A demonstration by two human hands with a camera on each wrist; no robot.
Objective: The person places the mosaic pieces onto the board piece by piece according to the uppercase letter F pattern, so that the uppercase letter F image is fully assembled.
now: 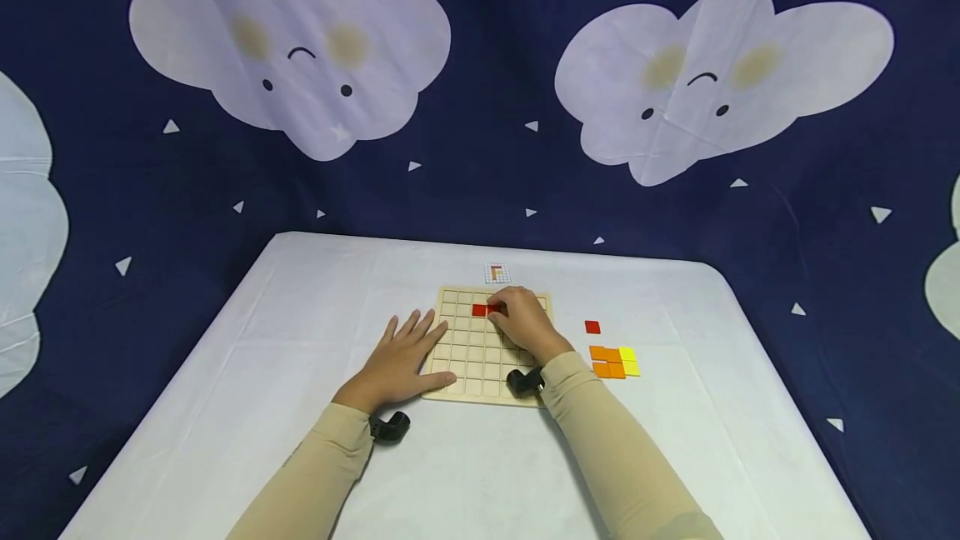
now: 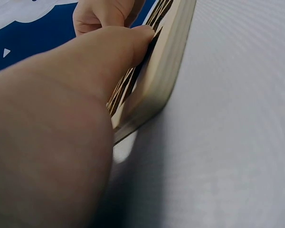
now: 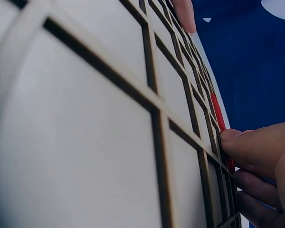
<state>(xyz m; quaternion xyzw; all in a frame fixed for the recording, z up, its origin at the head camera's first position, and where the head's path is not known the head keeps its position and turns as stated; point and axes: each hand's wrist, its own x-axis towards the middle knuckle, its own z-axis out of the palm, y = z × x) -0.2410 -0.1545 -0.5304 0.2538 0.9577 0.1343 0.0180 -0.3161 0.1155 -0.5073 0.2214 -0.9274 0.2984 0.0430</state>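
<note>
A wooden grid board (image 1: 468, 357) lies flat on the white table (image 1: 300, 315). My left hand (image 1: 405, 352) rests flat, fingers spread, across the board's left edge; in the left wrist view its thumb (image 2: 128, 42) presses on the board's rim (image 2: 168, 61). My right hand (image 1: 501, 307) sits curled over the board's far rows, pinching a red tile (image 1: 492, 308) down beside another red tile (image 1: 478, 310) seated in a cell. In the right wrist view the thumb (image 3: 256, 145) touches the red tile (image 3: 230, 164) at the grid (image 3: 85, 118).
A loose red tile (image 1: 592, 327) and a cluster of orange and yellow tiles (image 1: 613, 361) lie right of the board. A small pattern card (image 1: 497, 273) sits just beyond it. A dark blue cloud-print cloth (image 1: 480, 107) hangs behind the table.
</note>
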